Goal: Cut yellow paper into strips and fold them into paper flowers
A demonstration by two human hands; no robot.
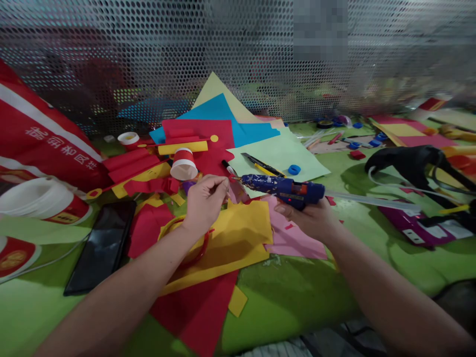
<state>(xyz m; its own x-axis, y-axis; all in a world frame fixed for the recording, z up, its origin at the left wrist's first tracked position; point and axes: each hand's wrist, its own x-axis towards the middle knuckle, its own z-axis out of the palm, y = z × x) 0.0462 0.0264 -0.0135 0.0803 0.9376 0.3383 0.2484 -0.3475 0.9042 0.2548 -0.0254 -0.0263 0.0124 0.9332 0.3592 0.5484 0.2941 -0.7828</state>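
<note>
My right hand (pixel 316 218) is wrapped round the handle of a blue hot glue gun (pixel 282 187), its nozzle pointing left. A long clear glue stick (pixel 368 199) sticks out of the gun's back end. Just left of the nozzle tip, my left hand (pixel 207 201) has thumb and fingers pressed together; what they pinch, if anything, is too small to make out. Under both hands lie a yellow sheet (pixel 241 223) with cut edges and a pink sheet (pixel 301 240). A red and white paper cup (pixel 184 164) lies tipped beyond my left hand.
A black phone (pixel 102 248) and stacked paper cups (pixel 44 201) are on the left, before a red bag (pixel 48 129). Behind are coloured sheets (pixel 201 111), a utility knife (pixel 262 164) and blue tape (pixel 294 169). At right sits a purple power strip (pixel 412 228); a perforated metal screen (pixel 238 59) stands behind.
</note>
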